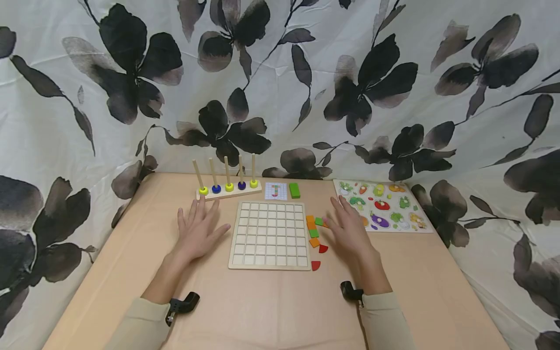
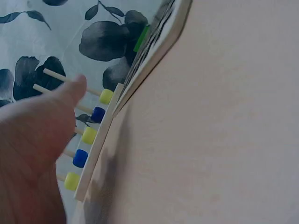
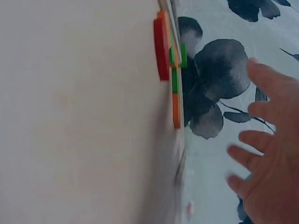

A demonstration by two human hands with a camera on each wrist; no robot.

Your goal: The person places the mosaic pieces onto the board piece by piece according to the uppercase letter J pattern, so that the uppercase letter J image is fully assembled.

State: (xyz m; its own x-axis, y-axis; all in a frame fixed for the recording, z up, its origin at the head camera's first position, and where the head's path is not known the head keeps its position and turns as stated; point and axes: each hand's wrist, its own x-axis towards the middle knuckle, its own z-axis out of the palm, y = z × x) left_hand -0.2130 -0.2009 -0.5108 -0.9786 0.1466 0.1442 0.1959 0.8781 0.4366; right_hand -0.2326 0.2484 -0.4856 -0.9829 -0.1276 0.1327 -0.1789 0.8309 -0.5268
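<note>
A wooden grid board (image 1: 270,236) lies in the middle of the table, its squares bare. To its left my left hand (image 1: 197,236) is spread with fingers apart and holds nothing. Beyond those fingers stands a peg stand (image 1: 229,191) with yellow and blue beads (image 2: 80,158) low on its upright pegs. My right hand (image 1: 350,227), fingers extended and holding nothing, is on the other side of the board. Between it and the board lie orange tiles (image 1: 314,242), green tiles (image 1: 314,233) and red rounded pieces (image 1: 316,265). The right wrist view shows the right fingers (image 3: 264,140) spread apart.
Behind the grid board lie a small pattern card (image 1: 276,191) and a green block (image 1: 294,190). A vegetable picture board (image 1: 413,226) lies at the back right, partly behind the right hand. Floral cloth (image 1: 280,87) hangs behind the table (image 1: 262,311).
</note>
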